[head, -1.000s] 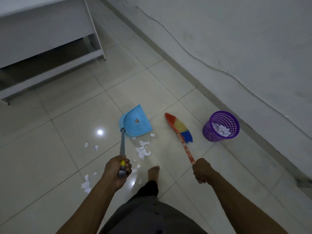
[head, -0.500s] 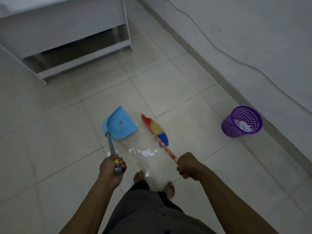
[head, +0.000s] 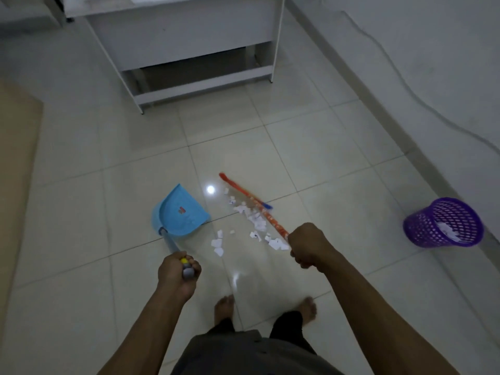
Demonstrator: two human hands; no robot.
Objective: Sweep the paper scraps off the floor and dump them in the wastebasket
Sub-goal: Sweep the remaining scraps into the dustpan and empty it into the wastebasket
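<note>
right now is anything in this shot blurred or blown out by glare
Head view: dim overall; a small white glare spot on the floor tiles between the dustpan and the broom; head view again, the broom's bristle end is streaked by motion blur, the paper scraps are readable, and the wastebasket leans, stretched by the wide-angle edge.

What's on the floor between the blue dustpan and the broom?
White paper scraps, scattered on the tiles between the dustpan and the broom, in the head view.

The red label (head: 181, 211) on the dustpan (head: 173, 221) is too blurred to read.
</note>
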